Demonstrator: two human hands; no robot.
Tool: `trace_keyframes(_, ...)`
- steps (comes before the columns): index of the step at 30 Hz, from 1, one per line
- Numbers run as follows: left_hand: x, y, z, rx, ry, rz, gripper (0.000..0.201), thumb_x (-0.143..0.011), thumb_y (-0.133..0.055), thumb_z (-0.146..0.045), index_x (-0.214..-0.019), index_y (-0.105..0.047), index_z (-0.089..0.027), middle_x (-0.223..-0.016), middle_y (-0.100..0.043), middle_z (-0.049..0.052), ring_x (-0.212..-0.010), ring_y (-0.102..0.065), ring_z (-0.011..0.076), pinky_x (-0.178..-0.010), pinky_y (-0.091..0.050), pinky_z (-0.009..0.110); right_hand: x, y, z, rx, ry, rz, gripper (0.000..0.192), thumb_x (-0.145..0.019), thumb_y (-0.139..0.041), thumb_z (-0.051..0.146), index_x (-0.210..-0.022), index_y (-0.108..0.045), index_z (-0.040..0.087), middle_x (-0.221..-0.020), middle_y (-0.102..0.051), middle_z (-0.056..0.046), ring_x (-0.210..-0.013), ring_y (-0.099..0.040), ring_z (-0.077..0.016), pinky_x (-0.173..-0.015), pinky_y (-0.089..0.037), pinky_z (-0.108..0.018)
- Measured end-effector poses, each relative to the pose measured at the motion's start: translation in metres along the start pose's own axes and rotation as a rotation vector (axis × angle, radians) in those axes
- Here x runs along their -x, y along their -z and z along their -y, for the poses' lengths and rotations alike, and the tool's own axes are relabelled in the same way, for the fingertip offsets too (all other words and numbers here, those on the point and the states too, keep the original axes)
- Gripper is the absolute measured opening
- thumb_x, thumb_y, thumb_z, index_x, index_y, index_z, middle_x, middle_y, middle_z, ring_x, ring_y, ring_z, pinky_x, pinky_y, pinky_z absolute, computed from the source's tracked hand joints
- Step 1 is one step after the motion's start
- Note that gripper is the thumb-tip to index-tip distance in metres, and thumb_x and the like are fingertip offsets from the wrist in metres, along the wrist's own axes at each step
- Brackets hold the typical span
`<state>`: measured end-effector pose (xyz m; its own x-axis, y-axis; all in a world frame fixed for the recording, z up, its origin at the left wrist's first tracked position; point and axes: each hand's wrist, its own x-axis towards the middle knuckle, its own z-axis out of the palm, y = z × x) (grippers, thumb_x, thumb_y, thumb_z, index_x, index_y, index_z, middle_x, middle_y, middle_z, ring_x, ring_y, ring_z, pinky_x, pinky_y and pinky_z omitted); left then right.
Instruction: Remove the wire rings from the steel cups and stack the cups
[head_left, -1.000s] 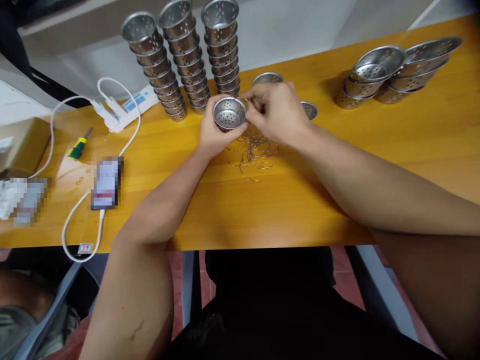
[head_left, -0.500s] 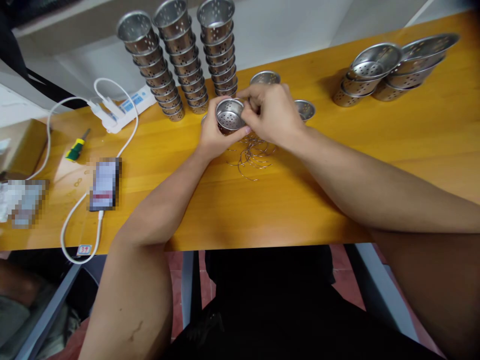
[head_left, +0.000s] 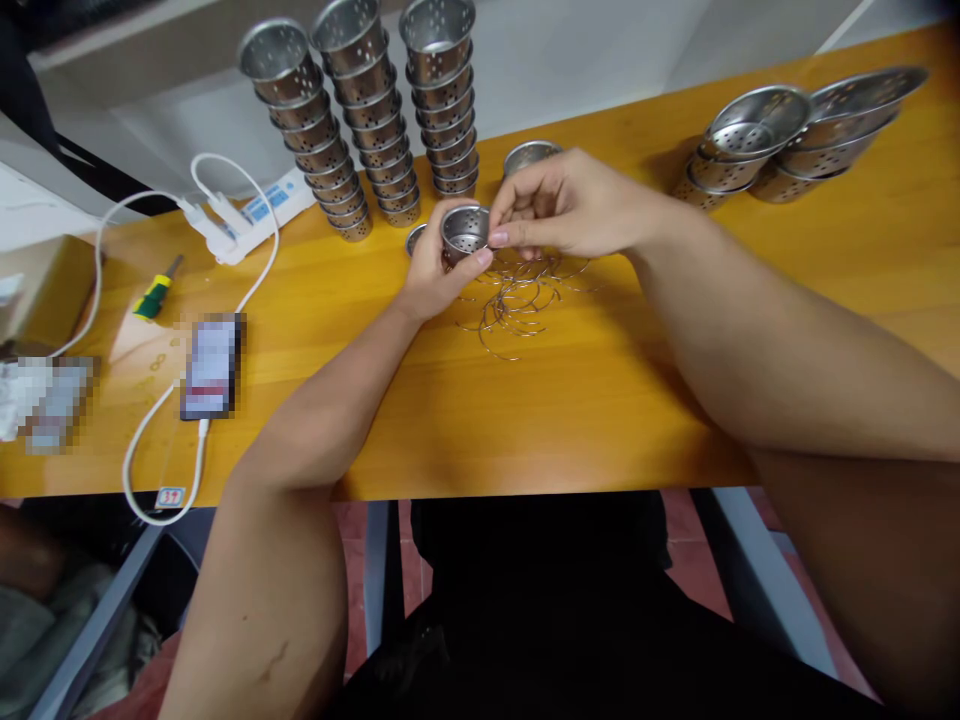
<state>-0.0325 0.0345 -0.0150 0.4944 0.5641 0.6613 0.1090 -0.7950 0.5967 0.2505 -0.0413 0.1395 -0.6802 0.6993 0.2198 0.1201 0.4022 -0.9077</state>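
Observation:
A small perforated metal cup (head_left: 466,228) sits in my left hand (head_left: 431,275), whose fingers and thumb close round its side, the opening tilted toward me. My right hand (head_left: 566,210) is at the cup's right rim, thumb and forefinger pinched together. What lies in that pinch, if anything, is too small to make out. Below both hands, a tangle of thin curved metal wires (head_left: 514,305) lies on the wooden table (head_left: 540,420). Another perforated cup (head_left: 530,153) stands behind my right hand, partly hidden. The rim of a further metal cup (head_left: 414,239) shows left of my left hand.
Three tall stacks of perforated cups (head_left: 444,110) stand along the back. Shorter tilted stacks (head_left: 757,125) are at the far right. On the left are a power strip (head_left: 262,215) with white cables, a yellow-green screwdriver (head_left: 155,295), a phone (head_left: 212,368) and a cardboard box (head_left: 56,290).
My right hand has turned and drawn slightly to the right, its thumb still by the cup's rim. The cup in my left hand has shifted and tilted a little.

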Motion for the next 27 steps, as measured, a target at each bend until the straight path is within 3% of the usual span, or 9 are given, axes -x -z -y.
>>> trace_keyframes(7,-0.002,-0.002,0.001,-0.088,-0.052,-0.025,0.086,-0.119,-0.080,-0.081,-0.186,-0.047,-0.039,-0.160,-0.074,0.011,-0.146,-0.083,0.0340,-0.133,-0.069,0.059,-0.003,-0.009,0.006,-0.071,-0.072,-0.078,0.081,-0.072,-0.128,0.091,-0.100,-0.089,0.026,-0.082,-0.081,-0.002,-0.071,-0.071,-0.0187,-0.067,-0.057,-0.035)
trace_keyframes(12,-0.003,0.000,-0.001,-0.153,-0.024,-0.020,0.083,-0.122,-0.083,-0.067,-0.189,-0.044,-0.039,-0.161,-0.075,0.010,-0.147,-0.083,0.0341,-0.132,-0.071,0.059,-0.001,-0.012,0.014,-0.065,-0.098,-0.086,0.081,-0.073,-0.128,0.091,-0.099,-0.088,0.026,-0.083,-0.083,-0.004,-0.073,-0.073,-0.0206,-0.071,-0.060,-0.037)
trace_keyframes(18,-0.001,0.002,-0.007,-0.138,-0.053,-0.039,0.079,-0.119,-0.086,-0.065,-0.183,-0.049,-0.036,-0.159,-0.076,0.010,-0.146,-0.084,0.0334,-0.131,-0.072,0.058,-0.001,-0.014,0.017,-0.049,-0.212,-0.106,0.072,-0.081,-0.130,0.079,-0.100,-0.087,0.025,-0.085,-0.082,-0.006,-0.076,-0.070,-0.0203,-0.077,-0.059,-0.038)
trace_keyframes(21,0.002,0.000,-0.004,-0.142,-0.040,-0.025,0.086,-0.118,-0.089,-0.065,-0.187,-0.046,-0.037,-0.162,-0.075,0.011,-0.149,-0.083,0.0340,-0.135,-0.069,0.058,0.000,-0.013,0.016,-0.028,-0.240,-0.060,0.074,-0.082,-0.127,0.084,-0.102,-0.088,0.025,-0.086,-0.082,-0.005,-0.079,-0.069,-0.0205,-0.079,-0.058,-0.039)
trace_keyframes(23,0.003,-0.003,0.002,-0.144,-0.027,-0.032,0.092,-0.119,-0.089,-0.066,-0.192,-0.040,-0.039,-0.165,-0.075,0.011,-0.150,-0.082,0.0337,-0.138,-0.067,0.057,0.001,-0.013,0.015,0.006,-0.194,-0.084,0.081,-0.080,-0.123,0.093,-0.112,-0.091,0.025,-0.101,-0.086,-0.005,-0.083,-0.067,-0.0193,-0.084,-0.058,-0.039)
trace_keyframes(25,0.003,-0.005,0.010,-0.137,-0.009,-0.057,0.096,-0.121,-0.086,-0.067,-0.197,-0.033,-0.041,-0.167,-0.074,0.011,-0.151,-0.083,0.0324,-0.139,-0.067,0.056,0.002,-0.014,0.013,0.085,-0.119,-0.207,0.090,-0.079,-0.122,0.094,-0.132,-0.091,0.027,-0.134,-0.089,-0.007,-0.088,-0.064,-0.0179,-0.090,-0.060,-0.039)
trace_keyframes(27,0.001,-0.007,0.017,-0.119,0.003,-0.095,0.099,-0.123,-0.084,-0.068,-0.200,-0.026,-0.043,-0.168,-0.074,0.011,-0.151,-0.084,0.0310,-0.138,-0.067,0.053,0.001,-0.016,0.010,0.211,-0.080,-0.322,0.092,-0.084,-0.121,0.092,-0.145,-0.090,0.031,-0.165,-0.080,-0.009,-0.097,-0.067,-0.0195,-0.099,-0.063,-0.042)
